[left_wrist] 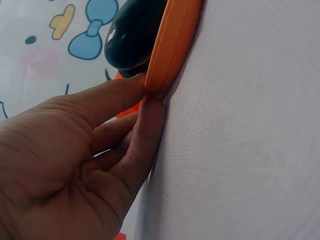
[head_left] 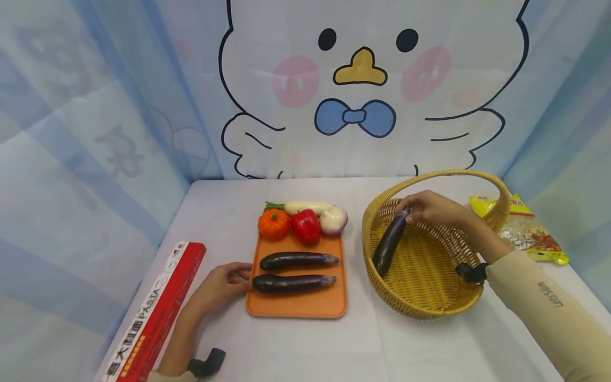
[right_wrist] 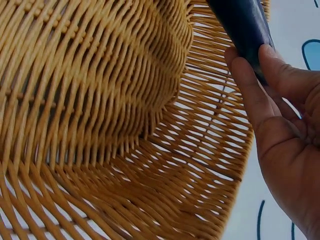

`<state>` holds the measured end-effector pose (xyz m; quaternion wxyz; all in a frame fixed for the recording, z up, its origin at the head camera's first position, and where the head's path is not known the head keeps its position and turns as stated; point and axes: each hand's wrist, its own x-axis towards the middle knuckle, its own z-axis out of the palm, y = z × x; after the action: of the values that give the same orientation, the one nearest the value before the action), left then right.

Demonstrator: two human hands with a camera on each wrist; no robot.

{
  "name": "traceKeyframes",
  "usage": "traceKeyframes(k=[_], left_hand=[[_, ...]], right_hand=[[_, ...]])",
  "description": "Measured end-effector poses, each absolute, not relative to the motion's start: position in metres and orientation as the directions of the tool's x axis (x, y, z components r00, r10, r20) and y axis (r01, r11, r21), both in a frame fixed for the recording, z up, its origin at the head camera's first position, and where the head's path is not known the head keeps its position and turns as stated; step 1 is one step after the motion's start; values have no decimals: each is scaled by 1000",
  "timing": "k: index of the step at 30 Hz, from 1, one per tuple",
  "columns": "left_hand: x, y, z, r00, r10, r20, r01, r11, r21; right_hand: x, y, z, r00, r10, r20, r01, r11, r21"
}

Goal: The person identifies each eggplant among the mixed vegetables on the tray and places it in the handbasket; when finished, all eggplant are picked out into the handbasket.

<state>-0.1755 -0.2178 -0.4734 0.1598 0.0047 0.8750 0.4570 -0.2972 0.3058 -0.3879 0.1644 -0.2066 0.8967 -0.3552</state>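
Observation:
With thumb and fingers my right hand pinches the stem end of an eggplant, which slants down at the left side inside a wicker basket. In the right wrist view the dark eggplant shows between thumb and fingers, beside the woven wall. My left hand grips the left edge of an orange tray; in the left wrist view the thumb lies at its rim with a finger against the outside. Two more eggplants lie crosswise on the tray, one in front of the other.
At the tray's back are an orange pumpkin, a red bell pepper, a white radish and a purple-white turnip. A red pasta box lies left. Behind the basket, whose handle arches up, is a yellow food bag.

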Motion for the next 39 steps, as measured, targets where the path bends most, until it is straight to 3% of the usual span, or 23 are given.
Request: traceKeyframes(k=[6,39], left_hand=[[-175,-219,-477,-949,161,-270,-131,579,805],[-177,-218,-479,-951,152,-270,-139,569,810]], right_hand=[[-298,306,-401,-872,-454,-183,-181,648,-740],[-299,306,-420,-881,-434,-185,-164,649,-743]])
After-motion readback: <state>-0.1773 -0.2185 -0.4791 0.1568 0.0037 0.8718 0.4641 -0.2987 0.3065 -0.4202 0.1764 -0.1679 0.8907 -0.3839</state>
